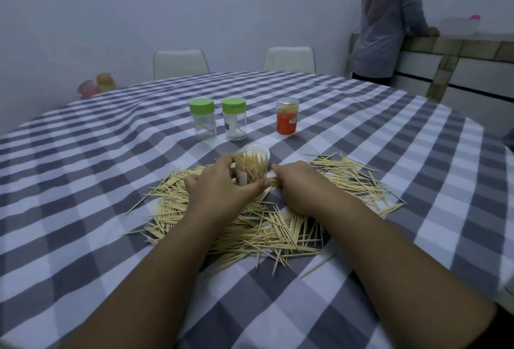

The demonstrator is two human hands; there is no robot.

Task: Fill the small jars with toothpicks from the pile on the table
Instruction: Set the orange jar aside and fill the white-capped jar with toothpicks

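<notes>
A small clear open jar [251,166], partly filled with upright toothpicks, stands amid the toothpick pile [258,226] spread over the checked tablecloth. My left hand [219,190] wraps around the jar from the left, thumb across its front. Just right of the jar, my right hand [300,187] lies palm down on the pile, fingers curled over some toothpicks; what it grips is hidden. Behind stand two clear jars with green lids [202,119] [234,117], nearly empty, and a capped jar with an orange label [287,116] holding toothpicks.
The round table [83,209] wears a grey-and-white checked cloth. Two white chairs [180,64] [289,59] stand at the far side. Pink and orange containers [96,85] sit at the far left. A person [389,20] stands at a counter at the back right.
</notes>
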